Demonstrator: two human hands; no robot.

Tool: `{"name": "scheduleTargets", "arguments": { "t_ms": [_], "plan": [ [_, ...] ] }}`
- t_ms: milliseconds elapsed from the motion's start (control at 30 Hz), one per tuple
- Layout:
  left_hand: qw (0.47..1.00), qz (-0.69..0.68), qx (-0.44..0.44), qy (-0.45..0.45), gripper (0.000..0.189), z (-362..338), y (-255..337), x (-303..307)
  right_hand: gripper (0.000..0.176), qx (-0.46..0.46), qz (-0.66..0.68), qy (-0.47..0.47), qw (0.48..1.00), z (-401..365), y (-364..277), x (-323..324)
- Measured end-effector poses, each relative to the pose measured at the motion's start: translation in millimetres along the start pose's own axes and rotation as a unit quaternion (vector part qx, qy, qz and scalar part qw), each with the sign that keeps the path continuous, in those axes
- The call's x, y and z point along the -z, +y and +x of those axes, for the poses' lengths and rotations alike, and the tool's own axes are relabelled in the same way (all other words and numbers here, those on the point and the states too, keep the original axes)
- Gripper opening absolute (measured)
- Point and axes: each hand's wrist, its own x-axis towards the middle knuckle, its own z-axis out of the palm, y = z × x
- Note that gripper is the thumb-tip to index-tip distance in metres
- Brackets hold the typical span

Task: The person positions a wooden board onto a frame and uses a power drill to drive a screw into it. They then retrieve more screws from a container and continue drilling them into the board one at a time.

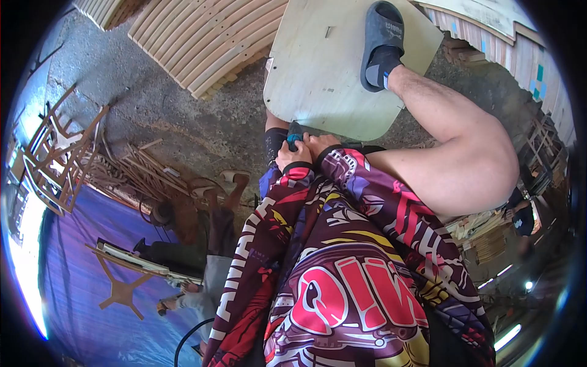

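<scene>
A dark power tool with a teal part [295, 138] is at the lower edge of a pale board [330, 67] with rounded corners. My left hand [292, 156] is closed round the tool's near side. Beside it, my right hand [320, 144] is wrapped over the tool's body, touching or almost touching the left. A dark part of the tool shows to the right of the hands. Its working end is too small to make out. One foot in a grey slipper [384, 46] rests on the board.
Curved wooden slats [202, 40] are stacked at the top left. Wooden frames [61, 147] and loose sticks lie at the left. Below them, another person [214, 275] is beside a blue tarp [73, 263]. Another person [521, 217] is at the right. Wooden pieces [520, 55] line the upper right.
</scene>
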Motion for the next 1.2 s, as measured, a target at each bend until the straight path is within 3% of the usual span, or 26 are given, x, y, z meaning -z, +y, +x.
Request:
{"name": "scheduleTargets", "arguments": {
  "t_ms": [300,833,967,1033,1167,1200],
  "plan": [
    [0.999,0.015,-0.012,-0.036,0.042,5.6,5.4,9.2,0.032,0.003,-0.011,0.022,1.000,3.9,2.5,-8.0],
    [0.998,0.002,0.017,-0.058,0.043,6.0,7.2,8.9,0.035,-0.006,-0.001,-0.050,0.999,6.7,2.7,-1.2],
    [1.000,0.011,0.004,-0.004,0.041,3.0,7.4,6.8,0.032,-0.021,0.007,0.009,1.000,4.3,-0.3,-3.8],
    [1.000,-0.003,0.002,-0.012,0.043,10.3,9.4,4.6,0.033,-0.027,0.012,-0.025,0.999,7.7,0.9,1.6],
    [0.995,-0.037,0.057,-0.067,0.042,14.2,11.4,12.4,0.035,-0.024,-0.023,0.042,0.999,7.9,-2.3,-4.7],
    [0.998,-0.017,0.031,-0.055,0.043,13.0,8.7,11.3,0.040,-0.034,-0.030,-0.017,0.999,9.0,-3.4,-0.9]
  ]
}}
